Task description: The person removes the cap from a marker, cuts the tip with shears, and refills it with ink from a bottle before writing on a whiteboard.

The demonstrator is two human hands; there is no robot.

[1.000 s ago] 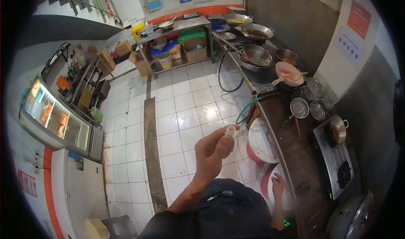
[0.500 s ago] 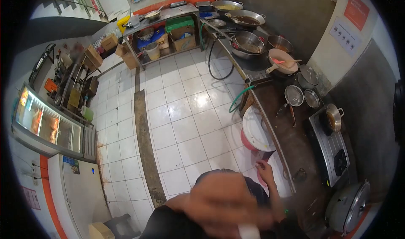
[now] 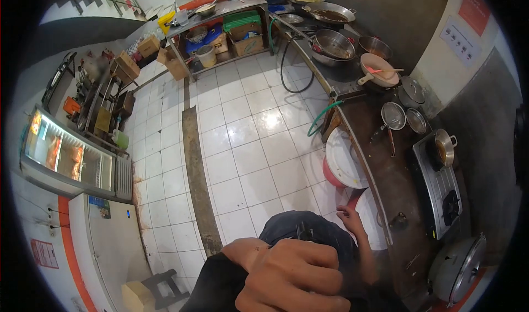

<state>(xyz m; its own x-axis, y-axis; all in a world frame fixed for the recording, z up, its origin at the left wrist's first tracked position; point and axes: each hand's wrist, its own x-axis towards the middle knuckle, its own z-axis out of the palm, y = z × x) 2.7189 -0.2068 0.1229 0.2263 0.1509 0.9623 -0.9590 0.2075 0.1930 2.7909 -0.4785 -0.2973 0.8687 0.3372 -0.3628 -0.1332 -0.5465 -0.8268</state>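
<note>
My left hand [image 3: 292, 279] fills the bottom of the head view, very close to the camera. Its back faces up and its fingers are curled shut; the small white piece it held a moment ago is hidden under them. My right hand [image 3: 351, 217] hangs lower right, fingers loosely apart and holding nothing. It is at the edge of a white lid [image 3: 370, 224] on a red tub, beside the dark counter [image 3: 386, 174]. My dark trousers [image 3: 308, 232] lie between the two hands.
The counter carries a gas stove [image 3: 443, 193], a small pot [image 3: 443, 147], strainers [image 3: 394, 116] and woks [image 3: 333, 45]. Beside it are another white-lidded red tub [image 3: 341, 160] and a green hose [image 3: 322, 119]. A display fridge [image 3: 66, 152] and a freezer [image 3: 104, 240] line the left wall.
My left hand dropped from mid-frame, where it held up a small white piece, to the bottom edge near the camera. The view tilted slightly. My right hand stayed by the tub.
</note>
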